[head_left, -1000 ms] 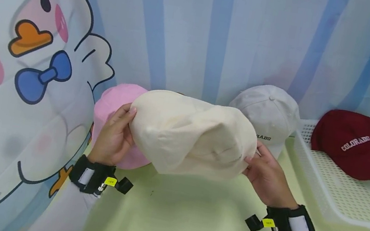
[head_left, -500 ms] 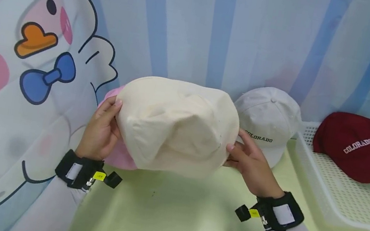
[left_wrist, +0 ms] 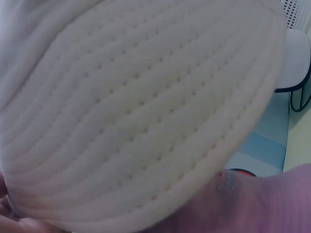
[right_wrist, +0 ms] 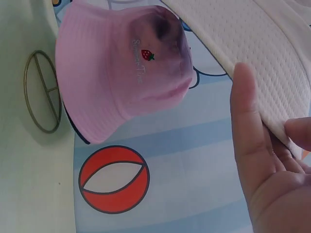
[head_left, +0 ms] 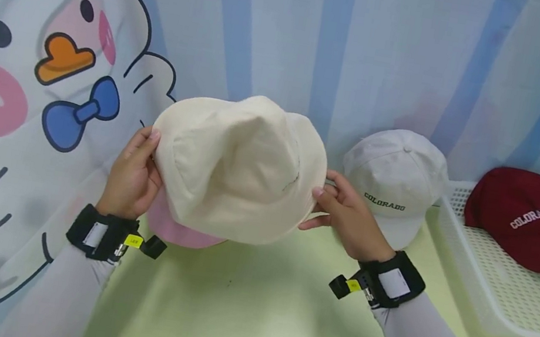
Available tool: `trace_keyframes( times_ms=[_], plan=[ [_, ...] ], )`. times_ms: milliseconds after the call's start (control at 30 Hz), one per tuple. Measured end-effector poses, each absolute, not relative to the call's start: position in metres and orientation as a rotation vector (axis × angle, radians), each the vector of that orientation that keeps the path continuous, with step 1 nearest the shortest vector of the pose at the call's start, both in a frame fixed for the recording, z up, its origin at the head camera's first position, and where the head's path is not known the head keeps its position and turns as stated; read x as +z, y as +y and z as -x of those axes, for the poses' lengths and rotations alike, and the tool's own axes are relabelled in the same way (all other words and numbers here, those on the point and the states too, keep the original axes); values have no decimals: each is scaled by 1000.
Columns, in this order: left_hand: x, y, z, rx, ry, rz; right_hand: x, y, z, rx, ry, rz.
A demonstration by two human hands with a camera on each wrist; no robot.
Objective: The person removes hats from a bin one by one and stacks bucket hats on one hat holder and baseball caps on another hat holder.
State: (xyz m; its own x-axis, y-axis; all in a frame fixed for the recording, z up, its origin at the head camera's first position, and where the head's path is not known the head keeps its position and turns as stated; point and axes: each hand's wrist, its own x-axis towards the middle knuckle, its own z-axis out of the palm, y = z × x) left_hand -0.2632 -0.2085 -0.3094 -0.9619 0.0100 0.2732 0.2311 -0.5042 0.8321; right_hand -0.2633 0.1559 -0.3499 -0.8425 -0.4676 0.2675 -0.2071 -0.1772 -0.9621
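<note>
A cream bucket hat (head_left: 229, 185) is held up in front of the backdrop, its crown dented and its brim spread. My left hand (head_left: 130, 184) pinches the brim at the left, thumb in front. On the opposite side my right hand (head_left: 354, 221) grips the brim between thumb and fingers, one finger reaching along the fabric in the right wrist view. Stitched rows cover the brim (left_wrist: 146, 111), which fills most of the left wrist view. Behind it, a pink bucket hat (right_wrist: 121, 73) with a small strawberry motif is mostly hidden in the head view.
A white cap (head_left: 394, 177) lettered COLORADO stands right of my right hand. Farther right, a dark red cap (head_left: 529, 221) lies in a white plastic basket (head_left: 472, 307). A round wire base (right_wrist: 46, 87) is below the pink hat. A printed cloth backdrop (head_left: 396, 52) hangs behind.
Both hands have moved left and slightly up with the cream hat. Its crown now rises higher and the brim shows rounder, uncovering the white cap and its lettering.
</note>
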Motion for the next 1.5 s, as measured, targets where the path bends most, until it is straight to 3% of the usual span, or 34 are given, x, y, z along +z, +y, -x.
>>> trace_keyframes(
  times_ms=[767, 1500],
  plan=[
    [-312, -253, 295, -2677, -1216, 117, -324, 99, 315, -2330, 1557, 636],
    [-342, -290, 304, -2904, -883, -288, -353, 62, 340, -2326, 1475, 428]
  ],
)
